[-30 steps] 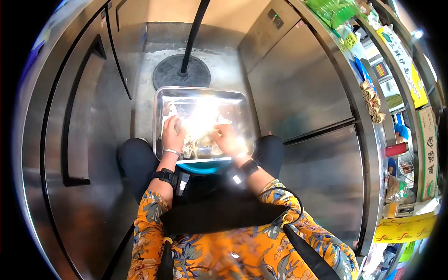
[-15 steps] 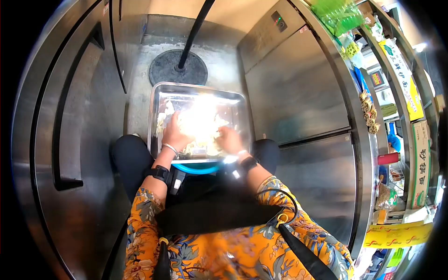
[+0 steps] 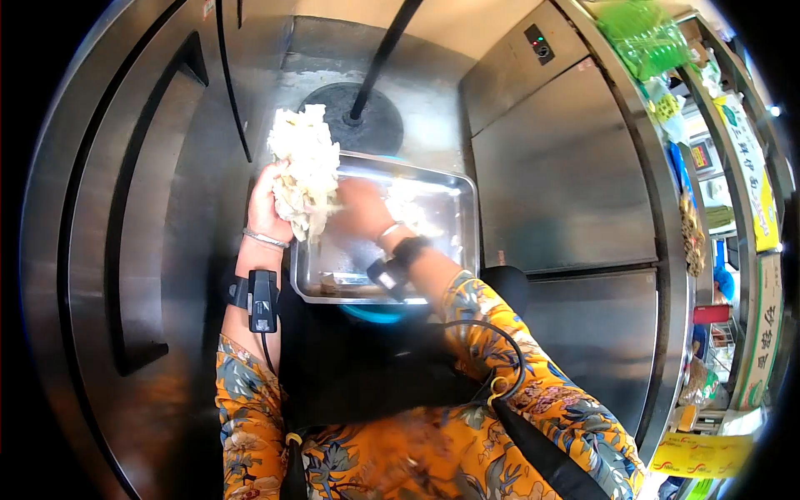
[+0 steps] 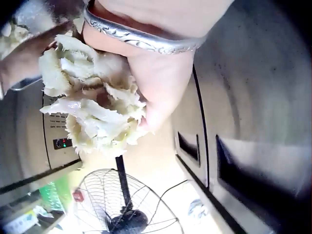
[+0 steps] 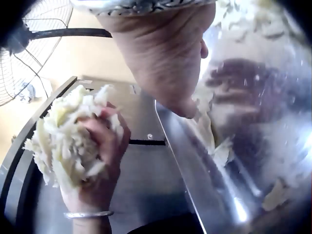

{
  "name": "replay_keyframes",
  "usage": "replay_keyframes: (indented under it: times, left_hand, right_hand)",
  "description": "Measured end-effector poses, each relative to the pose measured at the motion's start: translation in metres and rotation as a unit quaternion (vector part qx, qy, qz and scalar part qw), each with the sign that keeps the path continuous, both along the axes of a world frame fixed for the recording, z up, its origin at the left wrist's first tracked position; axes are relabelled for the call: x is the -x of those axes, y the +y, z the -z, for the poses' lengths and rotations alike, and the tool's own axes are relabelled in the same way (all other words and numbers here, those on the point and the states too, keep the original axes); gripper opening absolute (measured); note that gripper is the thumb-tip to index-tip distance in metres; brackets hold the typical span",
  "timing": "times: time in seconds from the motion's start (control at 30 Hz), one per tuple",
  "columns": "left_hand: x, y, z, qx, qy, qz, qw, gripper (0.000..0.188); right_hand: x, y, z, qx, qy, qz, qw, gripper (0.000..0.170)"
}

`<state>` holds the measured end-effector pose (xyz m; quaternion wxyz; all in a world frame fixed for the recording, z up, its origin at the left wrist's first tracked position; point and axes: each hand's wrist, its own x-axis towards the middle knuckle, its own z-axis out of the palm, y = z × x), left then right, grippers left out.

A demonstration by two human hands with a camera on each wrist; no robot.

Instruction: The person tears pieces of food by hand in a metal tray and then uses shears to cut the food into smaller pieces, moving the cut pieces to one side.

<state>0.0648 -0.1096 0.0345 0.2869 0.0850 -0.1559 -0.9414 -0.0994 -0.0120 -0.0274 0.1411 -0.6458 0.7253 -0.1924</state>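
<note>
A large ragged clump of pale, leafy shreds [image 3: 304, 158] is held in the left hand [image 3: 268, 204], beyond the left rim of the metal tray [image 3: 474, 225]. In the left wrist view the thumb side of that hand [image 4: 161, 83] presses against the clump [image 4: 97, 119]. The right hand [image 3: 362, 208], blurred, is over the tray's left part, close to the clump. The right wrist view shows this hand [image 5: 161, 58] by the tray wall, its lower tip close to pale shreds [image 5: 222, 151]; most of its fingers are hidden. More shreds [image 3: 404, 200] lie in the tray.
A teal basin [image 3: 371, 314] shows under the tray's near edge. Behind stands a black pole on a round base [image 3: 387, 121], with a wire fan [image 4: 129, 219] in the left wrist view. Steel cabinets [image 3: 554, 167] flank both sides; packed shelves [image 3: 750, 333] are at right.
My left hand has risen out of the tray and moved left, carrying the clump. The right hand has shifted left across the tray. The view has swung slightly left.
</note>
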Motion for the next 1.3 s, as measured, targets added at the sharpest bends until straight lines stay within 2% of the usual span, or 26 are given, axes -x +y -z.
replay_keyframes:
  times: [0.1, 0.17, 0.2, 0.23, 0.27, 0.33, 0.47, 0.5, 0.57, 0.63, 0.67, 0.7, 0.73, 0.83, 0.87, 0.93, 0.97, 1.0, 1.03, 1.07, 1.1, 1.13, 1.2, 1.23, 1.27, 1.3]
  left_hand:
    - [0.003, -0.011, 0.009, -0.034, 0.014, -0.044, 0.998, 0.046]
    - [0.008, -0.013, 0.011, -0.042, -0.022, -0.069, 0.997, 0.049]
    - [0.012, -0.014, 0.01, -0.044, -0.037, -0.081, 0.995, 0.051]
    - [0.014, -0.011, 0.006, -0.036, -0.037, -0.079, 0.996, 0.049]
    - [0.017, -0.01, 0.006, -0.046, -0.046, -0.077, 0.995, 0.048]
    - [0.022, -0.008, 0.008, -0.064, -0.066, -0.072, 0.993, 0.047]
    - [0.027, 0.004, 0.007, -0.06, -0.085, 0.026, 0.994, 0.037]
    - [0.04, 0.008, 0.046, 0.019, -0.063, 0.009, 0.998, 0.035]
    - [0.043, 0.025, 0.047, -0.037, -0.074, -0.004, 0.997, 0.031]
    - [0.048, 0.038, 0.029, 0.142, -0.13, -0.043, 0.98, 0.027]
    - [0.052, 0.043, 0.022, -0.025, -0.021, 0.038, 0.999, 0.027]
    - [0.057, 0.047, 0.02, -0.041, -0.091, 0.074, 0.992, 0.03]
    - [0.061, 0.054, 0.019, 0.001, -0.108, 0.044, 0.993, 0.031]
    - [0.063, 0.062, 0.034, 0.035, -0.159, 0.051, 0.985, 0.036]
    - [0.071, 0.069, 0.048, 0.07, -0.14, 0.06, 0.986, 0.045]
    - [0.073, 0.075, 0.048, 0.116, -0.205, 0.071, 0.969, 0.045]
    - [0.075, 0.075, 0.051, 0.152, -0.231, 0.089, 0.957, 0.042]
    - [0.078, 0.079, 0.047, 0.264, -0.266, 0.012, 0.927, 0.044]
    - [0.081, 0.078, 0.058, 0.319, -0.311, 0.052, 0.894, 0.052]
    - [0.077, 0.088, 0.073, 0.25, -0.321, 0.021, 0.913, 0.065]
    - [0.075, 0.095, 0.059, 0.417, -0.398, -0.033, 0.816, 0.069]
    - [0.072, 0.102, 0.058, 0.515, -0.433, -0.037, 0.739, 0.07]
    - [0.065, 0.117, 0.04, 0.648, -0.527, -0.06, 0.546, 0.07]
    - [0.054, 0.116, 0.029, 0.644, -0.512, -0.043, 0.567, 0.071]
    - [0.054, 0.115, 0.036, 0.641, -0.502, -0.034, 0.58, 0.072]
    - [0.053, 0.113, 0.045, 0.635, -0.497, -0.031, 0.59, 0.074]
  right_hand:
    - [-0.048, -0.014, -0.029, -0.117, -0.015, 0.012, 0.993, 0.042]
    - [-0.07, 0.002, -0.032, -0.155, 0.018, -0.058, 0.986, 0.042]
    - [-0.073, 0.015, -0.026, -0.144, 0.047, -0.134, 0.979, 0.042]
    - [-0.071, 0.035, -0.012, 0.079, 0.032, -0.199, 0.976, 0.028]
    - [-0.07, 0.054, -0.002, 0.097, 0.075, -0.239, 0.963, 0.027]
    - [-0.04, 0.078, -0.013, -0.004, 0.072, -0.25, 0.966, 0.023]
    - [0.042, 0.106, -0.017, -0.057, 0.16, -0.107, 0.98, 0.02]
    - [0.057, 0.107, -0.025, -0.056, 0.185, -0.109, 0.975, 0.024]
    - [0.06, 0.091, -0.048, 0.017, 0.163, -0.096, 0.982, 0.034]
    - [0.059, 0.068, -0.058, 0.072, 0.113, -0.049, 0.99, 0.042]
    - [0.065, 0.062, -0.046, 0.08, 0.143, -0.027, 0.986, 0.047]
    - [0.071, 0.058, -0.036, 0.04, 0.136, -0.013, 0.99, 0.048]
    - [0.072, 0.056, -0.029, -0.005, 0.136, 0.012, 0.991, 0.049]
    - [0.064, 0.084, -0.023, -0.031, 0.193, -0.018, 0.981, 0.045]
    - [0.064, 0.104, -0.029, -0.058, 0.184, -0.02, 0.981, 0.044]
    - [0.074, 0.142, -0.029, -0.049, 0.151, -0.039, 0.987, 0.044]
    - [0.08, 0.159, -0.03, -0.048, 0.145, -0.031, 0.988, 0.044]
    - [0.085, 0.173, -0.034, -0.048, 0.138, -0.016, 0.989, 0.043]
    - [0.082, 0.185, -0.043, 0.002, 0.152, -0.001, 0.988, 0.043]
    - [0.078, 0.196, -0.054, 0.043, 0.156, 0.019, 0.987, 0.039]
    - [0.072, 0.207, -0.067, 0.037, 0.109, 0.036, 0.993, 0.035]
    - [0.067, 0.221, -0.071, 0.039, 0.059, 0.05, 0.996, 0.032]
    - [0.071, 0.251, -0.036, -0.121, -0.077, 0.008, 0.99, 0.022]
    - [0.051, 0.25, -0.038, -0.152, -0.088, 0.005, 0.984, 0.016]
    - [0.053, 0.254, -0.026, -0.101, -0.069, -0.026, 0.992, 0.017]
    - [0.059, 0.252, -0.018, -0.077, -0.041, 0.007, 0.996, 0.017]
